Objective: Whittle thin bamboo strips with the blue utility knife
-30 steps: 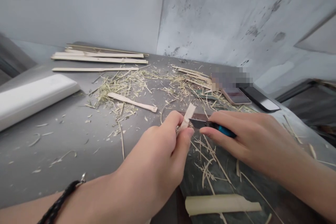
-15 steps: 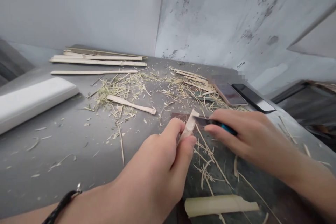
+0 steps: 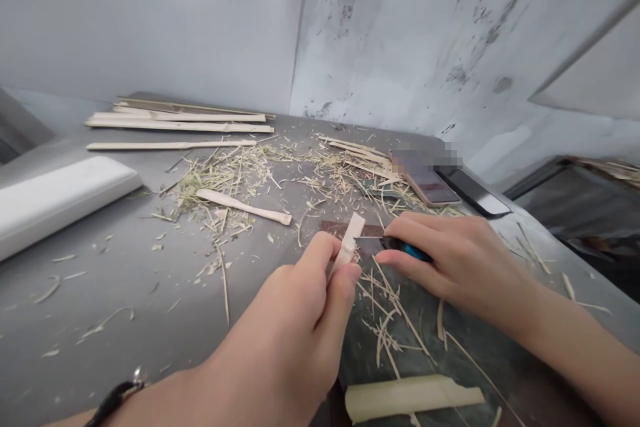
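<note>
Between thumb and fingers, my left hand (image 3: 295, 307) grips a pale bamboo strip (image 3: 353, 232) whose upper end sticks out, with a node near the thumb. My right hand (image 3: 445, 260) is closed around the dark and blue handle of a utility knife (image 3: 407, 249). The knife's blade points left and touches, or nearly touches, the strip's right edge close to the node. Beneath both hands lie thin shavings (image 3: 395, 300). A wider split bamboo piece (image 3: 413, 397) rests at the near edge. A carved bamboo piece (image 3: 245, 205) with a narrow neck lies left of the strip.
Bamboo strips (image 3: 175, 123) are stacked by the wall at the back left. A white box-like object (image 3: 65, 197) sits on the left. Two phones (image 3: 433, 187) (image 3: 475, 193) lie at the right, next to thin slivers (image 3: 367, 157). Shavings cover much of the grey tabletop (image 3: 165, 320).
The knife blade has shifted from near the strip's tip down toward the node. The whole scene sits slightly left and lower in view. Both hands keep their grip.
</note>
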